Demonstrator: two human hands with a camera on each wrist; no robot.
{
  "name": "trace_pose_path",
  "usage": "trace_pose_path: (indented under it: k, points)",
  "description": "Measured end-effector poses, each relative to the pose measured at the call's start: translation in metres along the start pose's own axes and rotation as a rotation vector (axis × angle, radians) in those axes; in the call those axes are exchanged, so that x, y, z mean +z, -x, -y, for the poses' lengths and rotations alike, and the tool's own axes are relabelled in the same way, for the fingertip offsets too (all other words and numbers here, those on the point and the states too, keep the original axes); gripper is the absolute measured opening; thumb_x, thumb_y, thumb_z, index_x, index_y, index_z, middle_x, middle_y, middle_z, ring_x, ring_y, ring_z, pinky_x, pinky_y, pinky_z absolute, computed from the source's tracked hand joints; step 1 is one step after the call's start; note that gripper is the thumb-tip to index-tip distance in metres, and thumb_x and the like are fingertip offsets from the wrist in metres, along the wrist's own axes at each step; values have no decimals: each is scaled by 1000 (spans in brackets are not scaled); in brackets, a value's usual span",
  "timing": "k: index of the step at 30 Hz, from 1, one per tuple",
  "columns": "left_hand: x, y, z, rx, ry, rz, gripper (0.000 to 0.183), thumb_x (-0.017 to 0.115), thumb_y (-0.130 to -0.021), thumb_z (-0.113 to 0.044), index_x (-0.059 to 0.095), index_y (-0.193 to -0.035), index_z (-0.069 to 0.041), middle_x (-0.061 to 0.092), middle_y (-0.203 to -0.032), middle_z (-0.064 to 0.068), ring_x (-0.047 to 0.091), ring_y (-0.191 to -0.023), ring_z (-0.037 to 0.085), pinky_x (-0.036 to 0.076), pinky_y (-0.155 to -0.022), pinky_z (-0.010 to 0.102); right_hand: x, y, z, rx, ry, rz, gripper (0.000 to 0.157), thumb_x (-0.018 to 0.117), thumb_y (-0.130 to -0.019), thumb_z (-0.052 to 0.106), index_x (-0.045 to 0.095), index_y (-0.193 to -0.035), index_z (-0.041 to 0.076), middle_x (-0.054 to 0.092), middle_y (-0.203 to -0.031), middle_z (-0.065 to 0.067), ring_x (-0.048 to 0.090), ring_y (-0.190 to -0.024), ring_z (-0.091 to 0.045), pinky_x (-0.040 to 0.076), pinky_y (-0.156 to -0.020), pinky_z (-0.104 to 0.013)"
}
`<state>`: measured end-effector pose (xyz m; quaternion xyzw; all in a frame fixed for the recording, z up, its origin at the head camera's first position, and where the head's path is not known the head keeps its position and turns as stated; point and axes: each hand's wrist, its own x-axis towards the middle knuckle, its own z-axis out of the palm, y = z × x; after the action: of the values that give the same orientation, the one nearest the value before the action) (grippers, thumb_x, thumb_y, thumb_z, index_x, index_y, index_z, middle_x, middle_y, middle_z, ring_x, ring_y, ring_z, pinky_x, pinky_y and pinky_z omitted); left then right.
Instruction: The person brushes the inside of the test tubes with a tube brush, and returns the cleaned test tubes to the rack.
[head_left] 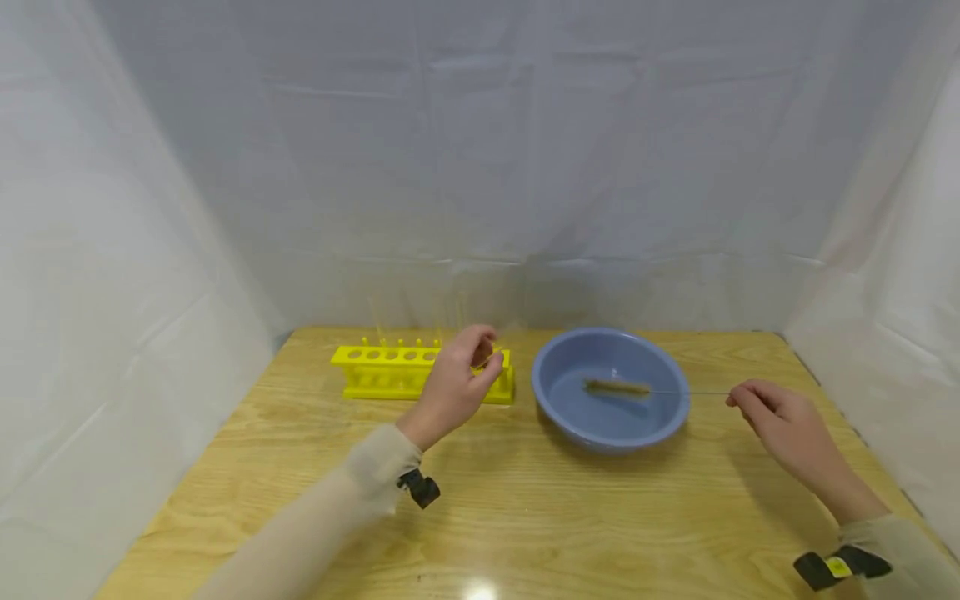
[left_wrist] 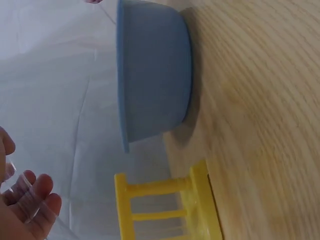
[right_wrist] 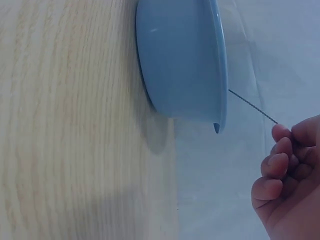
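My left hand (head_left: pixel 454 379) is raised in front of the right end of a yellow test tube rack (head_left: pixel 390 392). Its thumb and fingers hold a clear test tube (left_wrist: pixel 33 201), which shows faintly in the left wrist view. On the right, my right hand (head_left: pixel 791 425) pinches the thin twisted-wire handle of a test tube brush (head_left: pixel 621 388). The bristled end reaches left over the inside of a blue basin (head_left: pixel 550 410); whether it touches the basin floor, I cannot tell. The right wrist view shows the wire (right_wrist: pixel 252 105) crossing behind the basin's rim.
Several clear tubes stand at the back of the rack, hard to make out. Rack and basin sit side by side on a wooden table (head_left: pixel 525 517). White sheeting (head_left: pixel 480 167) hangs behind and at both sides.
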<state>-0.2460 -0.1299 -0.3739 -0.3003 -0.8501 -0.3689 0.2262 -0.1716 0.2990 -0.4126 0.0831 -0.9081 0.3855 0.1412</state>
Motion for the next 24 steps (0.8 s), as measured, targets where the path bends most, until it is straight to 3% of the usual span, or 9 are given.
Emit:
trace_pose_path:
  k: [4,10,24]
  points:
    - [12,0,-1,-23,-47,89,18,59,-99,-14,59,-115,-6,59,-91,11,52,-75,17,48,-68,30,-2,-1,2,1,-18,-47,32,45,-109,31,68,-102,9,45,-59,-2,38,-44,-18,35,-47,-31]
    - [25,2,-1,-43,-159,206,23,57,-98,-23,61,-117,-10,62,-93,3,57,-79,14,49,-68,29,-3,1,1,-18,-45,-89,30,46,-108,27,67,-100,8,46,-60,-2,37,-45,-17,33,-47,-31]
    - [43,-2,-5,-7,-323,335,24,59,-98,-31,65,-114,-15,61,-85,-7,54,-69,7,44,-54,21,-5,1,5,-34,-130,-171,28,48,-108,24,66,-96,5,48,-64,-2,37,-48,-18,32,-47,-32]
